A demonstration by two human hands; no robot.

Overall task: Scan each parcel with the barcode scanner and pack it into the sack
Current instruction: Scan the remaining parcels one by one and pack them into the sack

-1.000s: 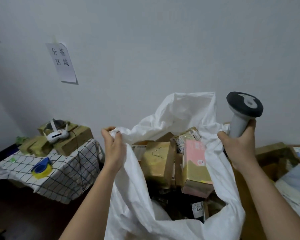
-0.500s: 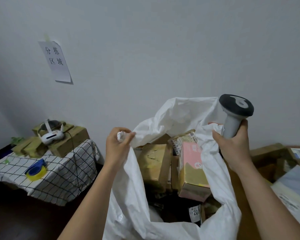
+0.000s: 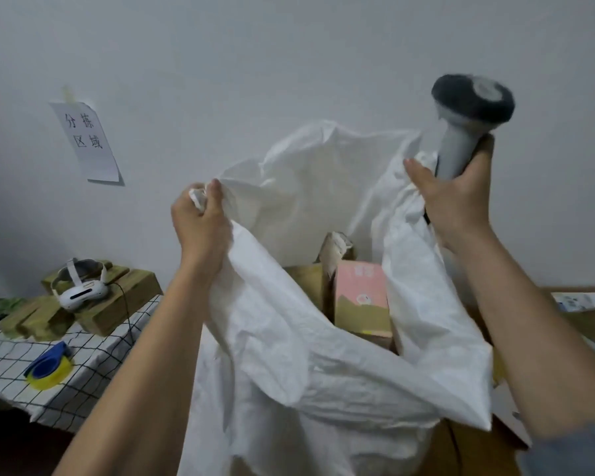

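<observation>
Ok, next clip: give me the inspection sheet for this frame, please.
Surface: side table under a checked cloth.
Job's things: white sack held open, pink box and brown parcels inside; barcode scanner raised.
Clutter: tape roll, headset on cardboard blocks.
Hands: left hand grips the sack rim; right hand holds scanner and rim.
Cables: black cable from the headset.
Surroundings: paper sign on wall; boxes at right.

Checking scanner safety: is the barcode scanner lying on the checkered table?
No, the right hand holds the barcode scanner upright beside the sack.
</observation>
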